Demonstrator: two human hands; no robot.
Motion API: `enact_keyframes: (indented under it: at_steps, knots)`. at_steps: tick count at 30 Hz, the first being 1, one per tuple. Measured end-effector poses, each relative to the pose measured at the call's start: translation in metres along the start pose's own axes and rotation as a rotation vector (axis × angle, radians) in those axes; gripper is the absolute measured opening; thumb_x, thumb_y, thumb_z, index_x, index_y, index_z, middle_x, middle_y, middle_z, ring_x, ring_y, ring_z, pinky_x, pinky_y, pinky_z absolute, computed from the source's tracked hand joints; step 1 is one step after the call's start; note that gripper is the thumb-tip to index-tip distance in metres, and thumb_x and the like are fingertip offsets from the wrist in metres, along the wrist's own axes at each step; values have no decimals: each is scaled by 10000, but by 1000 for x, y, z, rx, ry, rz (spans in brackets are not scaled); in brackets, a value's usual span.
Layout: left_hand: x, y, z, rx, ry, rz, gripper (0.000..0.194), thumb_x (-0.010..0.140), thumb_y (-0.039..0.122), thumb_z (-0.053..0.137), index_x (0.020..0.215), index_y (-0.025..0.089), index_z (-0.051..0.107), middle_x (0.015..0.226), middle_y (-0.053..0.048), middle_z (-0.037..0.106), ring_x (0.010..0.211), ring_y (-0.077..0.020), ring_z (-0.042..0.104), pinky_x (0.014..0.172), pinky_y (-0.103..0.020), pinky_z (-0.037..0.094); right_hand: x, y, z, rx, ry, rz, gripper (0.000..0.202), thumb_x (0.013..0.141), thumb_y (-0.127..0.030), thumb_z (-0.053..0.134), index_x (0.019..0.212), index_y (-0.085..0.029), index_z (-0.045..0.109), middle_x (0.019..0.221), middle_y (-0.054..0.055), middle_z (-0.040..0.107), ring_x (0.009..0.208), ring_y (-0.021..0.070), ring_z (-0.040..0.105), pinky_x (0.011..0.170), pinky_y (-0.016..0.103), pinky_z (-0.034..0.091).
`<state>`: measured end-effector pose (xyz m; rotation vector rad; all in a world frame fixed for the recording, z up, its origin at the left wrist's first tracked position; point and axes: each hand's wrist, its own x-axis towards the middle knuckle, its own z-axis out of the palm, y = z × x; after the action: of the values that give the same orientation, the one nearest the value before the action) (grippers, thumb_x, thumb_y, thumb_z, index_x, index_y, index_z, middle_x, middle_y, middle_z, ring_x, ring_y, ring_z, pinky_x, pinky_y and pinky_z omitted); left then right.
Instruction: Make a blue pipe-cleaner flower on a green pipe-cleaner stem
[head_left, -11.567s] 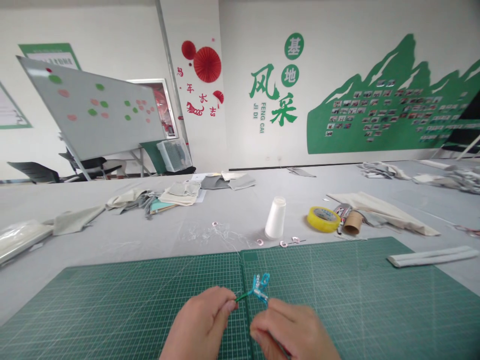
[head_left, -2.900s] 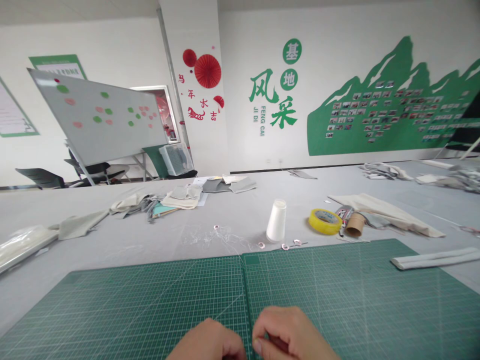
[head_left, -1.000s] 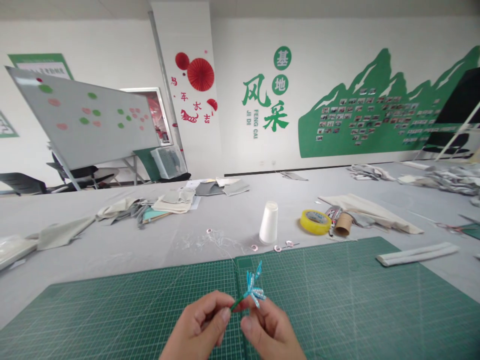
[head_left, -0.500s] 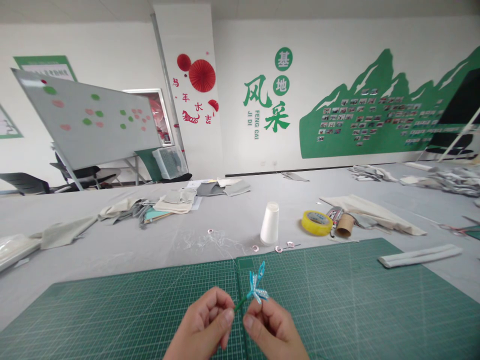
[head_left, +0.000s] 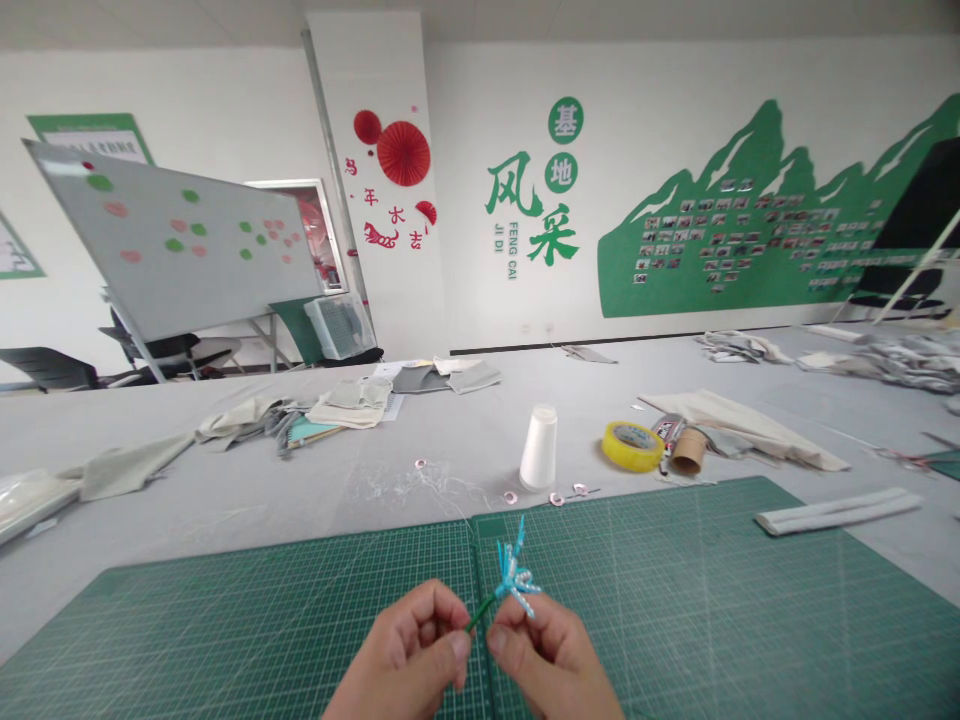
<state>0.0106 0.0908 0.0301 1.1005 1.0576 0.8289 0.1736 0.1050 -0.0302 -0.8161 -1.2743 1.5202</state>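
Note:
A small blue flower (head_left: 513,578) with white-dotted petals tops a thin green stem (head_left: 481,612), tilted up to the right. My left hand (head_left: 420,645) pinches the lower end of that stem between thumb and forefinger. Just below the petals, my right hand (head_left: 551,655) is closed, thumb against fingertips; whatever lies between them is too small to make out. Both hands are over the green cutting mats (head_left: 300,610), near the seam between them.
Beyond the mats stand a white thread cone (head_left: 539,447), a yellow tape roll (head_left: 632,446) and a brown cardboard tube (head_left: 688,452). Loose thread (head_left: 427,485) lies left of the cone. A folded pale strip (head_left: 836,512) rests at the right mat's edge. Fabric scraps (head_left: 352,400) lie farther back.
The flower has turned on its stem, so its petals point differently and spread further right. My left hand has shifted very slightly downward; my right hand has barely moved.

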Motion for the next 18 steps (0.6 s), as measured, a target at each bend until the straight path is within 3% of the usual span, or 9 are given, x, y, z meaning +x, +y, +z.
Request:
enact_keyframes:
  at_steps: [5,11,15,18]
  knots:
    - [-3,6,-4,47,-49,-6,357,769,500,681,766,197,491,638,68,559,364,-13,226,413,-189,165,7,6,-6,44,-67,33,482,746,-646,664,677,-201,493,493,-97,289,443,69,220,434,209,183]
    - [-1,-3,-13,165,-121,-17,377,766,550,659,803,187,563,618,48,593,400,-42,296,449,-190,222,7,-15,-16,-91,-278,91,479,733,-638,673,657,-189,526,535,-71,382,513,88,327,499,217,278]
    - [1,-7,-14,230,-195,11,368,725,541,677,737,183,590,586,45,577,465,-74,368,509,-204,289,7,-24,-24,-256,-258,115,398,679,-536,756,640,-167,611,616,-30,527,573,103,427,530,223,319]
    - [-2,-2,-11,290,-216,13,330,720,494,664,691,168,613,598,44,527,516,-84,357,525,-208,276,9,-22,-30,-283,-312,87,355,701,-500,754,630,-160,681,559,-45,502,516,84,396,490,212,290]
